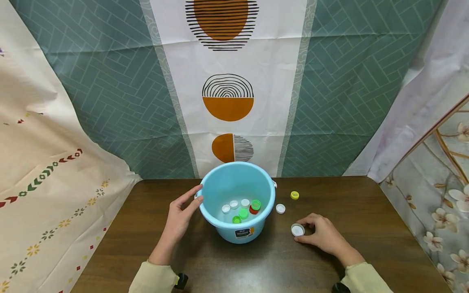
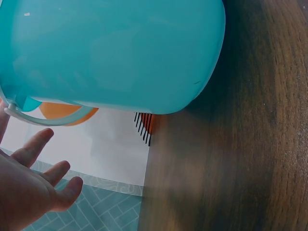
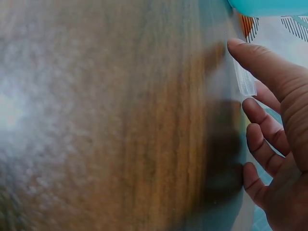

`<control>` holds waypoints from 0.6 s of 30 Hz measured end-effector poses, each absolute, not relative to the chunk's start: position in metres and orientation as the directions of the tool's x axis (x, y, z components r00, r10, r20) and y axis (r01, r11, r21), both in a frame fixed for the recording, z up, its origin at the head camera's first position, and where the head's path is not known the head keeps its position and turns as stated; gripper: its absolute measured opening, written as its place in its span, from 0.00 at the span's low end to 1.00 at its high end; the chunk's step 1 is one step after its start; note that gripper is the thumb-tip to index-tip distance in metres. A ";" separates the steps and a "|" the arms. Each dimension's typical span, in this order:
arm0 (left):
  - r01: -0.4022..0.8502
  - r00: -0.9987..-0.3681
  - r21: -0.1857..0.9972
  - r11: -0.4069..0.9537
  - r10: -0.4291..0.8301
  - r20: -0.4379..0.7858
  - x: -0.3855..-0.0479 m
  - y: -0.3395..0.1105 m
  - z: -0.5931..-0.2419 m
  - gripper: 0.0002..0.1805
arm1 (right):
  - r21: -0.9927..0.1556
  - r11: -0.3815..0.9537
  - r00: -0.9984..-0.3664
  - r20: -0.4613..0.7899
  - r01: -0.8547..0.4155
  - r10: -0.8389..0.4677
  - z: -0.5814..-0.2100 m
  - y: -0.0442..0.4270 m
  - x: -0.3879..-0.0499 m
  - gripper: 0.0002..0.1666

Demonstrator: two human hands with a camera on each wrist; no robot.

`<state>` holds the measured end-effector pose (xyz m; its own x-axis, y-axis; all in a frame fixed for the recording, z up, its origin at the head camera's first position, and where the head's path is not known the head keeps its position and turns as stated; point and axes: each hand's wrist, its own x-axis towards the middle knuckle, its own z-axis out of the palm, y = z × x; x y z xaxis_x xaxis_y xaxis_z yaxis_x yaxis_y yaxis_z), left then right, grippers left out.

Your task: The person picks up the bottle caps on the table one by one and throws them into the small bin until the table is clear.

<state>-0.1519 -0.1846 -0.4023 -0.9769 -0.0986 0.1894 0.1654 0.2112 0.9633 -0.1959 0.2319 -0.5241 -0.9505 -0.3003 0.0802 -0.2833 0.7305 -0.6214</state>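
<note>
A light-blue bucket stands upright on the table, with several white, green and red bottle caps inside, among them a bright green cap. Fairly straight fingers of my left hand touch the bucket's left rim; the left wrist view shows its other fingers spread loosely below the pale handle. To the right of the bucket, my right hand has thumb and forefinger on either side of a white bottle cap, pinching it at the table top. That cap's ribbed side shows in the right wrist view.
Another white cap lies close to the bucket's right side. Farther back on the right is a yellow cap. The brown wooden table ends at a patterned cloth behind the bucket.
</note>
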 end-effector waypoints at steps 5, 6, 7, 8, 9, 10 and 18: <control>0.164 -0.977 0.964 0.208 -0.098 0.187 -0.152 -0.185 -0.402 0.21 | -0.651 0.700 -0.947 0.100 -0.294 -0.304 -0.522 0.234 -0.198 0.25; 0.163 -0.978 0.965 0.206 -0.098 0.186 -0.152 -0.185 -0.402 0.21 | -0.658 0.695 -0.948 0.100 -0.290 -0.302 -0.522 0.234 -0.199 0.25; 0.162 -0.978 0.965 0.207 -0.098 0.185 -0.152 -0.185 -0.402 0.21 | -0.666 0.690 -0.950 0.095 -0.283 -0.297 -0.520 0.234 -0.200 0.25; 0.160 -0.978 0.965 0.208 -0.098 0.183 -0.152 -0.185 -0.402 0.21 | -0.670 0.686 -0.950 0.095 -0.283 -0.298 -0.519 0.235 -0.200 0.25; 0.157 -0.978 0.965 0.210 -0.100 0.181 -0.152 -0.185 -0.402 0.21 | -0.672 0.686 -0.950 0.093 -0.280 -0.297 -0.518 0.235 -0.201 0.25; 0.155 -0.979 0.965 0.211 -0.100 0.179 -0.152 -0.185 -0.402 0.21 | -0.673 0.685 -0.951 0.092 -0.278 -0.296 -0.517 0.235 -0.202 0.25; 0.153 -0.980 0.967 0.206 -0.095 0.175 -0.150 -0.184 -0.402 0.21 | -0.692 0.677 -0.964 0.113 -0.251 -0.242 -0.510 0.234 -0.204 0.30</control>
